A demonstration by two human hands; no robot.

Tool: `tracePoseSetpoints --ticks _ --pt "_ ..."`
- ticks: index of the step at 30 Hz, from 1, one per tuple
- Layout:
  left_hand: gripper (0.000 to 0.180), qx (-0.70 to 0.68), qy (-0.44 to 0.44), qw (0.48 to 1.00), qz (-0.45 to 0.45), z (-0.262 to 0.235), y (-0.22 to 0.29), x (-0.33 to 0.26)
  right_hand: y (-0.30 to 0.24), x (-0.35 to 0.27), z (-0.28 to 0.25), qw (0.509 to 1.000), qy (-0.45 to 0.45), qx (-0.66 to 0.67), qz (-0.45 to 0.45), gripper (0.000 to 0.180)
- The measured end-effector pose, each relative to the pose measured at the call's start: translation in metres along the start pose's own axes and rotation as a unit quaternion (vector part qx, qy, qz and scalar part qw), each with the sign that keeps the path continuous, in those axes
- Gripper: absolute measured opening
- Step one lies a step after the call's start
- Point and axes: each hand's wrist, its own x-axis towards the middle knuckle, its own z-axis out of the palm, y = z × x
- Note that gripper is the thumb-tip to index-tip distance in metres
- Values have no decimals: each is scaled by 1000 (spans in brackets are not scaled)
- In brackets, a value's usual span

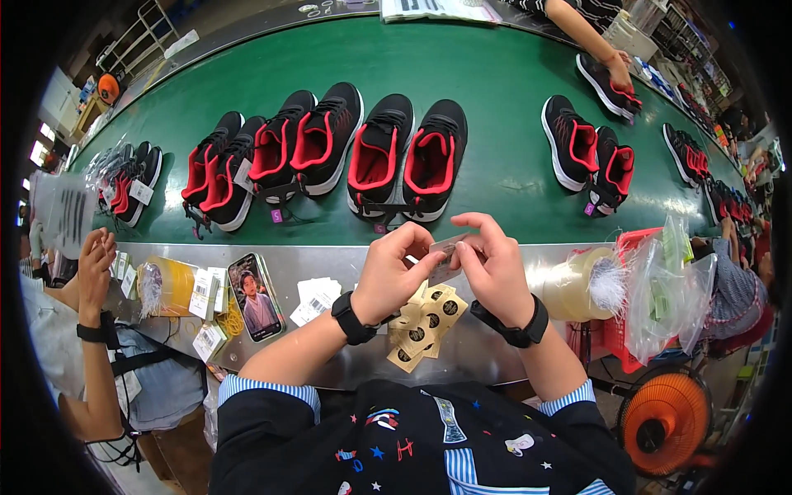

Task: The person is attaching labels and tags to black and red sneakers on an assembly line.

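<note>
Between my two hands, above the near edge of the green belt, is a small greyish card tag [448, 247]. My left hand [398, 266] pinches its left side, and the fingers of my right hand [497, 268] close on its right side. Under them, on the metal ledge, lies a loose pile of tan stickers [426, 323] with round black prints. White printed tags [315, 299] are spread just left of my left wrist. Straight ahead stands a pair of black shoes [407, 157] with red lining, its toes pointing away.
More black-and-red shoes [318, 142] line the green belt [503, 132]. The metal ledge holds a phone [255, 297], tape rolls [582, 285] and bundled tags [206, 295]. A red basket [615, 338] with clear bags and an orange fan [664, 421] are at right. Co-workers' hands [97, 256] work nearby.
</note>
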Motion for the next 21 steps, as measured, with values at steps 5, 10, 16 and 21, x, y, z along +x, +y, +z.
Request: tracePoseSetpoints --ticks 5,10,16,21 --pt "9 46 -50 996 65 5 5 3 10 0 0 999 11 30 -14 24" --pt "11 -128 -38 991 11 11 -1 5 9 -2 -1 997 29 67 -27 24" --pt "10 -153 -15 988 -23 17 -11 16 20 3 -1 997 46 59 -22 14" --pt "10 -178 -33 983 -29 18 -18 34 30 19 -16 997 -5 58 45 8"
